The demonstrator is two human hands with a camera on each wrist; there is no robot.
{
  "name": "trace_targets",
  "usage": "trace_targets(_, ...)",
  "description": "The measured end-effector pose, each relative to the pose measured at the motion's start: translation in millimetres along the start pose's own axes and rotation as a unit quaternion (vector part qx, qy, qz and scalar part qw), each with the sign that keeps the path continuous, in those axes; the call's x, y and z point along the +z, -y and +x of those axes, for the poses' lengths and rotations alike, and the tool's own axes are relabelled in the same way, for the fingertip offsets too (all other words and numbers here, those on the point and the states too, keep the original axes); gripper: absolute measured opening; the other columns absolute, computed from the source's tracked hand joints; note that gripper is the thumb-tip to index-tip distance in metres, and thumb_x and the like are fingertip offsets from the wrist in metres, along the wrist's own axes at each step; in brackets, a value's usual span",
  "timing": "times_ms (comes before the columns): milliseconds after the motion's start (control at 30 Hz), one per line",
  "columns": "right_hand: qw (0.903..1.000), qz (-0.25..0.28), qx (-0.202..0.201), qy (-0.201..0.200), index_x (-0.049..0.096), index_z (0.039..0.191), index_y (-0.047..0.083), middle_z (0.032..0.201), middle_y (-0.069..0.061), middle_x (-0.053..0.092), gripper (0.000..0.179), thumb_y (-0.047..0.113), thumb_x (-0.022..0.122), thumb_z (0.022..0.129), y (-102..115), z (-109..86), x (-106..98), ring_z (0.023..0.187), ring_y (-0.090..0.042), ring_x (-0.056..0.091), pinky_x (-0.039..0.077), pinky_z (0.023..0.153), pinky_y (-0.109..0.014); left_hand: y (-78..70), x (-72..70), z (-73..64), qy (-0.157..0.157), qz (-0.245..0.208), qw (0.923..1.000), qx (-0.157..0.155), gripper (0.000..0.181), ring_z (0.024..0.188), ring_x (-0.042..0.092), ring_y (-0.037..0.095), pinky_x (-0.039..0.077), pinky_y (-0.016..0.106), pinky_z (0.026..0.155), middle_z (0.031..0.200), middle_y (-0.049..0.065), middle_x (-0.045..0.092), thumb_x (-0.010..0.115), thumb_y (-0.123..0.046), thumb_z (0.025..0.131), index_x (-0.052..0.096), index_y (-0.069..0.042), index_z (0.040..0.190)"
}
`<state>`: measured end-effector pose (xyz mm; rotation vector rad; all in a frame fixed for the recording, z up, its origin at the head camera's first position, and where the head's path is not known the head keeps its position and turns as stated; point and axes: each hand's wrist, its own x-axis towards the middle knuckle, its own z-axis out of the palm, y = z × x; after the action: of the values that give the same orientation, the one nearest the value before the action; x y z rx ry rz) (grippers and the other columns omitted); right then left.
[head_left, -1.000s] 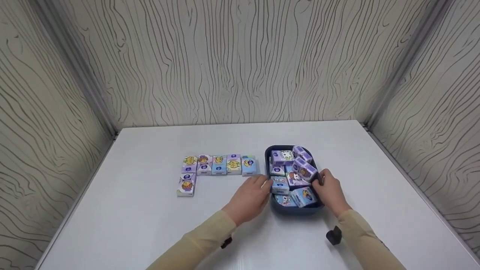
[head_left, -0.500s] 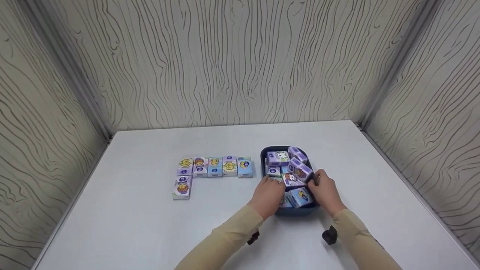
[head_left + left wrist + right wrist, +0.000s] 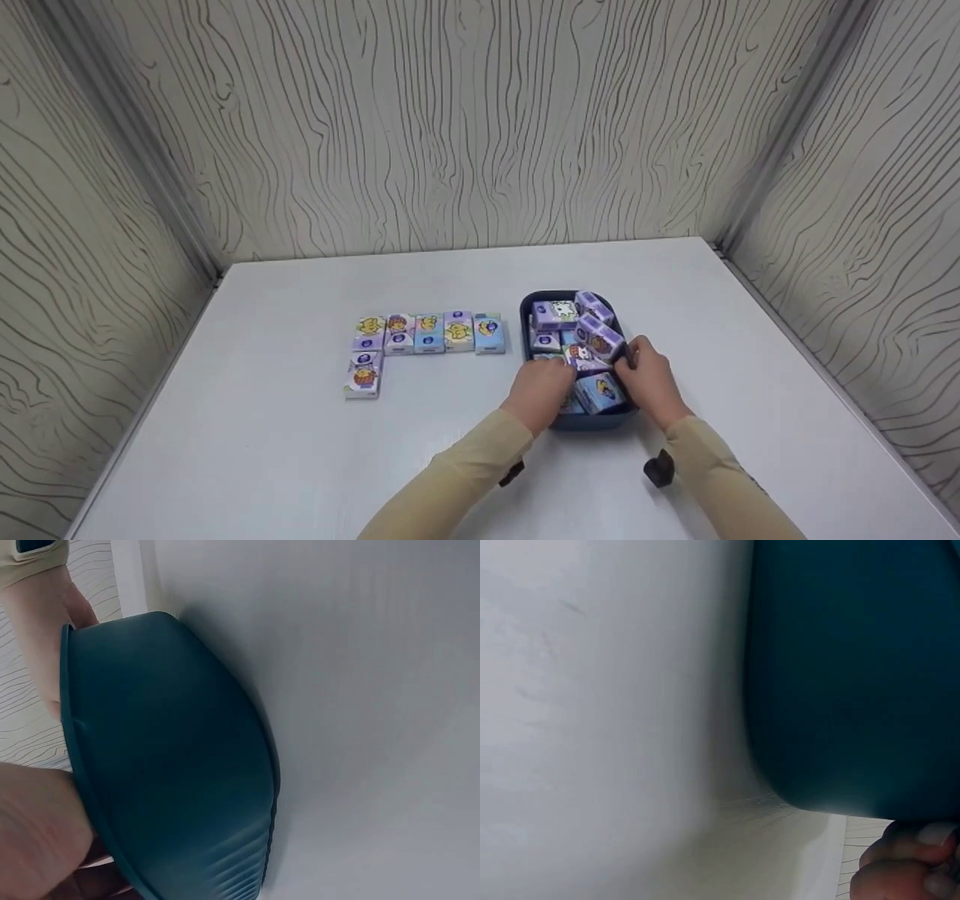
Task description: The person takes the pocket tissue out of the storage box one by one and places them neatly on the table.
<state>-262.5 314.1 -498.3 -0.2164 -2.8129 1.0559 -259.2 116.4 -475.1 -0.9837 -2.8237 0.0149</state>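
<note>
A dark blue-teal plastic basket (image 3: pixel 592 422) stands on the table, heaped with cartoon-printed pocket tissue packs (image 3: pixel 556 315). My left hand (image 3: pixel 540 391) reaches over its left rim, fingers curled at a blue pack (image 3: pixel 550 361) that they mostly hide. From the left wrist, that hand's fingers pass behind the basket wall (image 3: pixel 165 742). At the opposite side, my right hand (image 3: pixel 652 381) grips the basket's rim, thumb and fingers pinched together. The right wrist view shows its fingers (image 3: pixel 892 881) at the edge.
Left of the basket, several packs (image 3: pixel 429 334) lie side by side in a row, with one more pack (image 3: pixel 363 374) below the row's left end. Wood-patterned panels (image 3: pixel 450 135) enclose the white table (image 3: pixel 262 450) at the back and sides.
My left hand has moved right from the basket's outer left side to over the rim, covering the blue pack there. The right hand stays at the basket. The view has shifted slightly.
</note>
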Motion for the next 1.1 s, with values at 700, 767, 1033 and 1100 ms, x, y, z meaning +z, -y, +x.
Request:
trace_targets(700, 0.9998, -0.015, -0.009, 0.003, 0.045, 0.097, 0.002, 0.075, -0.009, 0.053, 0.013, 0.011, 0.05, 0.089, 0.9, 0.8, 1.2, 0.069, -0.023, 0.049, 0.042, 0.058, -0.033, 5.8, -8.8, -15.3, -0.046, 0.066, 0.9944, 0.068, 0.026, 0.082, 0.064, 0.012, 0.055, 0.026, 0.067, 0.098, -0.002, 0.067, 0.071, -0.014, 0.086, 0.065, -0.015, 0.111)
trace_targets(767, 0.9998, -0.014, -0.012, 0.002, 0.045, 0.096, 0.002, 0.074, -0.008, 0.053, 0.013, 0.011, 0.05, 0.089, 0.0, 0.8, 1.7, 0.067, -0.022, 0.05, 0.042, 0.057, -0.032, 6.6, -13.1, -18.1, -0.053, 0.062, 0.9943, 0.069, 0.027, 0.085, 0.064, 0.012, 0.055, 0.026, 0.07, 0.1, -0.001, 0.067, 0.071, -0.012, 0.086, 0.065, -0.014, 0.113)
trace_targets(1033, 0.9998, -0.014, -0.01, -0.005, 0.046, 0.096, 0.001, 0.081, -0.012, 0.056, 0.013, 0.01, 0.051, 0.089, -1.7, 2.0, -0.2, 0.074, -0.026, 0.052, 0.046, 0.063, -0.038, 9.9, -32.4, -30.1, -0.105, 0.0, 0.9923, 0.065, 0.039, 0.104, 0.062, 0.013, 0.052, 0.025, 0.087, 0.117, 0.001, 0.064, 0.068, -0.013, 0.09, 0.059, -0.013, 0.127)
trace_targets(1100, 0.9998, -0.015, -0.011, -0.004, 0.046, 0.096, 0.001, 0.08, -0.012, 0.056, 0.013, 0.011, 0.051, 0.089, -1.6, 2.3, 0.0, 0.073, -0.026, 0.052, 0.046, 0.062, -0.038, 12.0, -36.0, -34.7, -0.105, -0.014, 0.9927, 0.058, 0.042, 0.108, 0.06, 0.013, 0.051, 0.026, 0.089, 0.122, 0.001, 0.062, 0.067, -0.013, 0.09, 0.057, -0.013, 0.131)
